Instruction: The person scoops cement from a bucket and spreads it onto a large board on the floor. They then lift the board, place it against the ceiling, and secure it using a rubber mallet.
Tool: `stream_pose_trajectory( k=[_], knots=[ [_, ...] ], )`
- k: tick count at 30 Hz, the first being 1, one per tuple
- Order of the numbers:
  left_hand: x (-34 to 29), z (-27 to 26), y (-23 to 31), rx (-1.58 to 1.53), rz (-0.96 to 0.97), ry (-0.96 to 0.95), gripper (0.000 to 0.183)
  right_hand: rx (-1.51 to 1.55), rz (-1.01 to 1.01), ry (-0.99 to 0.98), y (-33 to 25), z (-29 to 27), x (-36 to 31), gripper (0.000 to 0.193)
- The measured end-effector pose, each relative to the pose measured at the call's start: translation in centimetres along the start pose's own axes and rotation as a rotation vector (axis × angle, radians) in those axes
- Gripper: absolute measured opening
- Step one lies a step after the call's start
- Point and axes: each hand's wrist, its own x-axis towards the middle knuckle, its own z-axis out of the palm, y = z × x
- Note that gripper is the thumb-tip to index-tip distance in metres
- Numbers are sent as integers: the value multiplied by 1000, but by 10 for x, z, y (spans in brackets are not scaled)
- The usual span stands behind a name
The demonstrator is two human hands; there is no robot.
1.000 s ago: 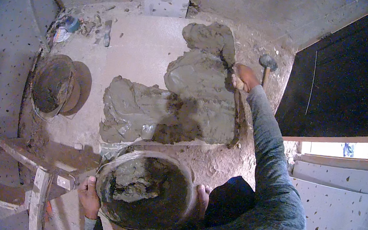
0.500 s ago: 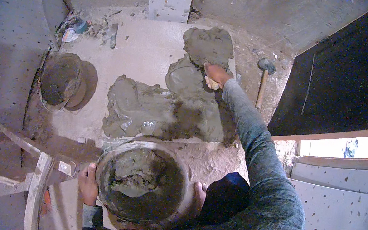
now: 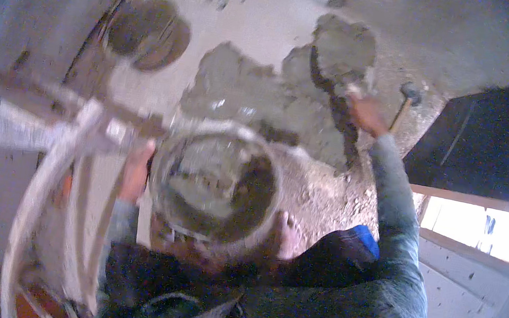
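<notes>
My right hand (image 3: 366, 113) is closed round a trowel's pale handle (image 3: 353, 91), low at the right edge of the spread mortar. The trowel's blade cannot be made out. Wet grey mortar (image 3: 239, 87) lies in a thick, uneven layer on a pale slab (image 3: 259, 26), with a lumpy patch (image 3: 345, 45) at its far right. Beside the left rim of a round bucket (image 3: 271, 208) is my left hand (image 3: 136, 170), its fingers smeared by motion. The bucket stands close to me, with grey mortar (image 3: 206, 168) inside.
A second, dirty bucket (image 3: 129, 33) stands at the far left. A mallet (image 3: 404, 106) lies on the ground right of the mortar. Curved pale wooden pieces (image 3: 38, 198) are at the near left. A dark panel (image 3: 490, 143) leans at the right. My bare foot (image 3: 288, 234) is beside the near bucket.
The whole view has shifted and blurred. My right hand has moved from over the mortar to its right edge, where a dark gap shows. My left hand stays beside the near bucket.
</notes>
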Motion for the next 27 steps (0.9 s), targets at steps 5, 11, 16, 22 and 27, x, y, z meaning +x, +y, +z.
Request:
stream_pose_trajectory(
  k=[5, 11, 16, 22, 27],
  knots=[
    [-7, 6, -10, -133, -80, 142, 48, 191, -128, 27, -152, -124, -129, 45],
    [-13, 34, 36, -252, -50, 5, 42, -114, -443, -234, -238, -129, -173, 34],
    [-10, 46, 37, 321, 446, 112, 40, -455, -371, -419, -257, -79, -169, 33],
    [-5, 53, 42, 208, 238, 14, 46, -77, -503, -547, -247, -32, -168, 39],
    [-12, 65, 50, 341, 308, 85, 51, 374, -331, -606, -238, 8, -184, 35]
  ],
)
